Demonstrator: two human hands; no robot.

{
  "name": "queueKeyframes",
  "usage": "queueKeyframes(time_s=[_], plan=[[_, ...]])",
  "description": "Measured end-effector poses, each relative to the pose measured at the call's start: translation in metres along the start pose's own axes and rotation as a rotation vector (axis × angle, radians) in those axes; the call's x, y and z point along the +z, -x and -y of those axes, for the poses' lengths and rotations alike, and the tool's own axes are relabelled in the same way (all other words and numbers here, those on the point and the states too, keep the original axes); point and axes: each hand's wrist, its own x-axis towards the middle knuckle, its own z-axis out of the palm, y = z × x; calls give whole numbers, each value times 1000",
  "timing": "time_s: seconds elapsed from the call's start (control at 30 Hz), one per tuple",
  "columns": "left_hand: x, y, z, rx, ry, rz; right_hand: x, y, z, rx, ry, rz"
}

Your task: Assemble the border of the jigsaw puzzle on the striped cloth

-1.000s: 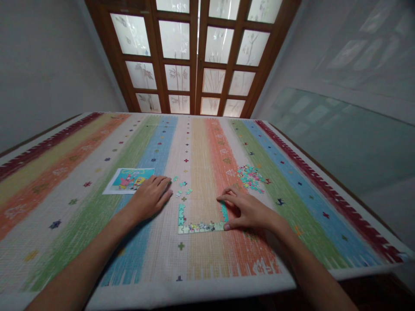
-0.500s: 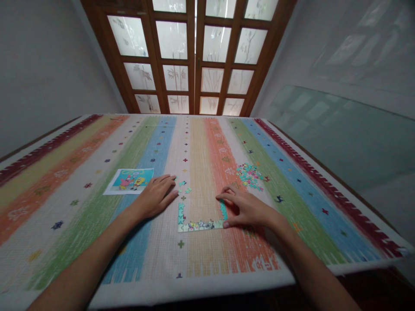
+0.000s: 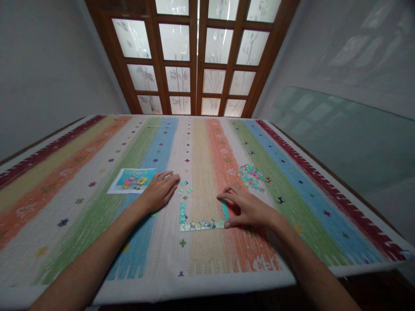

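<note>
A partly joined jigsaw puzzle lies on the striped cloth, with a bottom row and two side columns forming a U. My right hand curves round its right column, index fingertip at the upper end and thumb at the lower corner. Left of the puzzle, my left hand rests palm down on the cloth, fingers stretched out and holding nothing. A few loose puzzle pieces lie just right of its fingertips. Partly behind that hand is a printed cartoon picture with pink and yellow figures.
A heap of loose jigsaw pieces lies beyond my right hand. The striped tablecloth covers a wide table. Wooden glass-paned doors stand past the far edge, and a pale glass panel leans along the right wall.
My left thumb has drawn back from the loose pieces and tucked in towards the hand. My right hand stays at the puzzle's right column. The view has shifted slightly.
</note>
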Motion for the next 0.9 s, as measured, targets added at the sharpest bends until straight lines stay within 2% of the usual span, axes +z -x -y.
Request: queueKeyframes(time_s=[0.4,0.67,0.8,0.9], plan=[[-11,-1,-2,-52,35,40,1,0,0,13,8,-7],[-17,2,-1,-94,232,18,2,0,-1,29,1,-14],[-26,5,-11,-126,416,40,1,0,-2,10,-6,-13],[-31,6,-21,-178,469,62,2,0,-3,9,-11,-28]])
